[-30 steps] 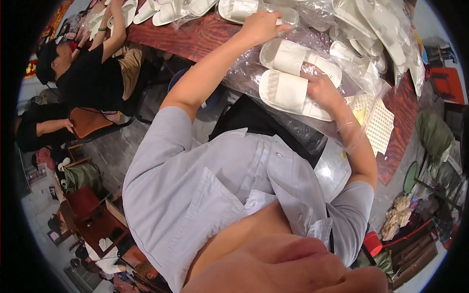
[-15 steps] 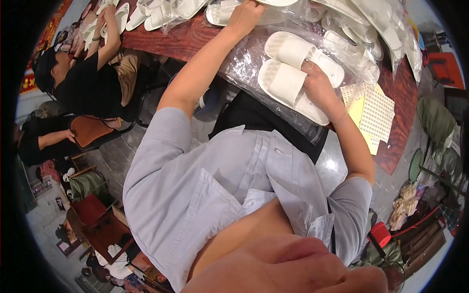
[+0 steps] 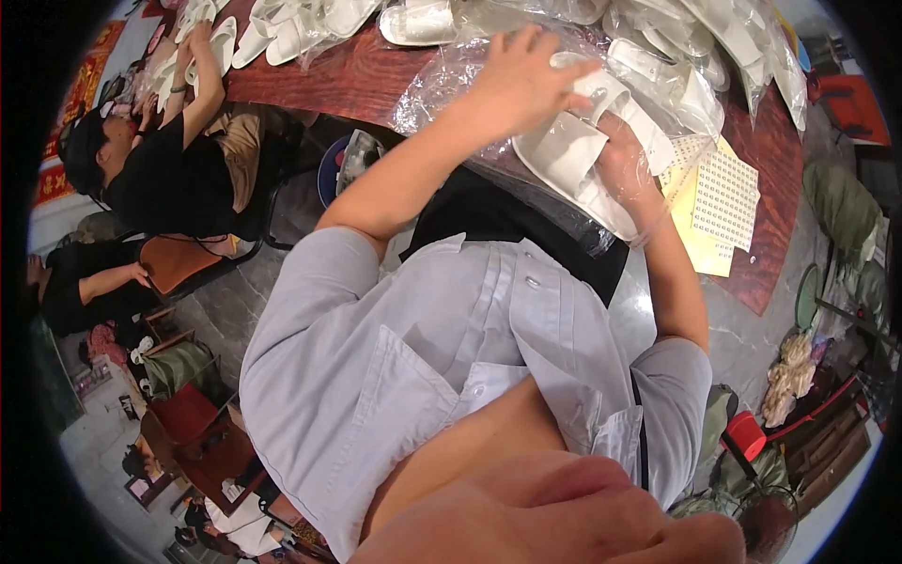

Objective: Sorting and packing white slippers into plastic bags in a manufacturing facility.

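Observation:
A pair of white open-toed slippers (image 3: 562, 150) lies side by side at the table's near edge, with clear plastic (image 3: 427, 99) around and over them. My right hand (image 3: 625, 160) grips the pair near the straps, its fingertips hidden by the slippers and the film. Above the slippers' far end, my left hand (image 3: 526, 80) is open, fingers spread, partly covering the farther slipper. Whether its fingers touch the film I cannot tell.
More white slippers in clear plastic (image 3: 418, 23) line the table's far side, with a heap (image 3: 676, 38) at right. Sticker sheets (image 3: 723, 202) lie on the reddish wooden table (image 3: 301, 80) beside my right forearm. A co-worker in black (image 3: 155, 179) handles slippers at left.
My left hand has come back from the far side of the table to above the pair of slippers, its fingers spreading. Clear plastic now covers more of the pair and my right hand.

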The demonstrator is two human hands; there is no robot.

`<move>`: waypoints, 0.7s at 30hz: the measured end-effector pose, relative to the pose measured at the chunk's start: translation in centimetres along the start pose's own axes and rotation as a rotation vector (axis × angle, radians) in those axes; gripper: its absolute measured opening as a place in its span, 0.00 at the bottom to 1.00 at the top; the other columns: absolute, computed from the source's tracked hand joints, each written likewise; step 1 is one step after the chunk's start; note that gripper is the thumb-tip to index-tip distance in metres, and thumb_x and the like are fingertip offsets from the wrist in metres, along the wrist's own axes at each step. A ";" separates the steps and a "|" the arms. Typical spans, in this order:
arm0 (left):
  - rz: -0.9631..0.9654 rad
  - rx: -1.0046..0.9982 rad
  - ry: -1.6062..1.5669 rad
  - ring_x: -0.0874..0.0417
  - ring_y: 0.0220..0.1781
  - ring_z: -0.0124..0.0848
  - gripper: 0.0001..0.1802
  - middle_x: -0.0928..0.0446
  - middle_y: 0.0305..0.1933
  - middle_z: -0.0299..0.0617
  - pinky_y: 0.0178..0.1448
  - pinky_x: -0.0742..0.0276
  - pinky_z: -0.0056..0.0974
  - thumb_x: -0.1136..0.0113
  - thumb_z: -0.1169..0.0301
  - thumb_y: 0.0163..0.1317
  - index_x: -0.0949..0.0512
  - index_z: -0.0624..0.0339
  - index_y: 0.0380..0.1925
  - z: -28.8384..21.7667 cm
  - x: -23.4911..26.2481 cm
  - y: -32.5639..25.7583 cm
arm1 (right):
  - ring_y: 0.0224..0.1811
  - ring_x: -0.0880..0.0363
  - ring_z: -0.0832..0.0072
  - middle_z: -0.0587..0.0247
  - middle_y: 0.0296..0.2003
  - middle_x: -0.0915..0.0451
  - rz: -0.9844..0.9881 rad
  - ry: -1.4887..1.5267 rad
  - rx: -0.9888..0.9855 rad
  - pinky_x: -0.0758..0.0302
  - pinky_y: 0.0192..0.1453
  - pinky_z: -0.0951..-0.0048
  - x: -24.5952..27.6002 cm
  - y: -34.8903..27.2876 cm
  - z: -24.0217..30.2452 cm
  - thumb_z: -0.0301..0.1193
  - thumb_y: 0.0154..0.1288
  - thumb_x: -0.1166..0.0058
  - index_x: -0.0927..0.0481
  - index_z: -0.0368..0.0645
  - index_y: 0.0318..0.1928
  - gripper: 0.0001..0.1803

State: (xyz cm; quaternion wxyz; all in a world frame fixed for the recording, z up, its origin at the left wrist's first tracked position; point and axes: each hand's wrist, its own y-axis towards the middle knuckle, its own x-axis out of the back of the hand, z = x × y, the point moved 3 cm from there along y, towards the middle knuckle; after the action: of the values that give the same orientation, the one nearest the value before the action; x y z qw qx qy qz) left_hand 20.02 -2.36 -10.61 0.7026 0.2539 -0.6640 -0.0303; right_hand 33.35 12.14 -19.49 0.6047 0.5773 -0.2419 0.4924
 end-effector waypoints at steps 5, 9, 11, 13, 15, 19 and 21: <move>0.052 0.023 -0.102 0.39 0.72 0.52 0.32 0.35 0.67 0.51 0.71 0.46 0.62 0.45 0.44 0.66 0.34 0.25 0.70 0.8 -7.7 -2.8 | 0.58 0.24 0.46 0.43 0.52 0.20 0.064 0.060 -0.412 0.27 0.65 0.57 -1.2 -2.7 -2.5 0.20 0.50 0.48 0.19 0.27 0.42 0.17; 0.029 0.025 -0.125 0.42 0.74 0.52 0.32 0.36 0.69 0.51 0.72 0.49 0.61 0.46 0.42 0.65 0.34 0.23 0.70 1.4 -9.0 -4.1 | 0.63 0.27 0.45 0.43 0.56 0.22 0.173 -0.111 -0.252 0.32 0.70 0.56 2.8 -3.4 -0.4 0.18 0.49 0.50 0.17 0.27 0.40 0.16; 0.021 0.022 -0.129 0.42 0.74 0.53 0.32 0.37 0.69 0.51 0.73 0.50 0.61 0.46 0.41 0.65 0.34 0.23 0.70 1.2 -9.0 -3.9 | 0.65 0.28 0.45 0.43 0.57 0.22 0.111 -0.106 -0.328 0.33 0.71 0.55 4.2 -5.0 0.4 0.17 0.48 0.50 0.16 0.27 0.41 0.17; 0.008 0.012 -0.138 0.43 0.74 0.53 0.32 0.37 0.70 0.51 0.73 0.50 0.61 0.47 0.40 0.65 0.33 0.23 0.69 0.9 -9.2 -3.6 | 0.65 0.29 0.46 0.42 0.57 0.22 0.130 -0.106 -0.489 0.33 0.72 0.56 5.5 -7.8 -0.1 0.16 0.48 0.50 0.16 0.26 0.43 0.19; 0.016 0.007 -0.079 0.43 0.74 0.54 0.31 0.37 0.70 0.51 0.73 0.50 0.62 0.48 0.39 0.65 0.32 0.22 0.69 0.9 -9.4 -3.7 | 0.64 0.27 0.48 0.43 0.56 0.22 0.047 -0.093 -0.527 0.29 0.68 0.56 7.1 -9.4 0.8 0.15 0.52 0.51 0.17 0.26 0.44 0.17; -0.002 0.023 -0.069 0.43 0.74 0.55 0.30 0.37 0.70 0.51 0.73 0.50 0.63 0.49 0.38 0.66 0.32 0.20 0.68 1.1 -10.0 -3.9 | 0.49 0.15 0.57 0.43 0.45 0.15 -0.227 -0.074 -0.962 0.23 0.54 0.61 12.4 -13.4 2.5 0.19 0.62 0.49 0.18 0.31 0.49 0.15; -0.033 0.016 -0.050 0.42 0.73 0.56 0.30 0.36 0.69 0.51 0.73 0.48 0.63 0.50 0.38 0.66 0.31 0.19 0.68 1.2 -10.1 -3.8 | 0.50 0.15 0.63 0.47 0.45 0.14 -0.537 0.154 -0.920 0.22 0.54 0.67 14.4 -15.1 3.3 0.24 0.63 0.47 0.19 0.31 0.55 0.20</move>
State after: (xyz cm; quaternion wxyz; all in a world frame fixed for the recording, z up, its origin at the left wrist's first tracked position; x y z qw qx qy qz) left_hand 18.83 -2.26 -21.38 0.6831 0.2696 -0.6773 -0.0427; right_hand 53.15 15.89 -13.35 0.9159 0.2565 -0.2314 0.2046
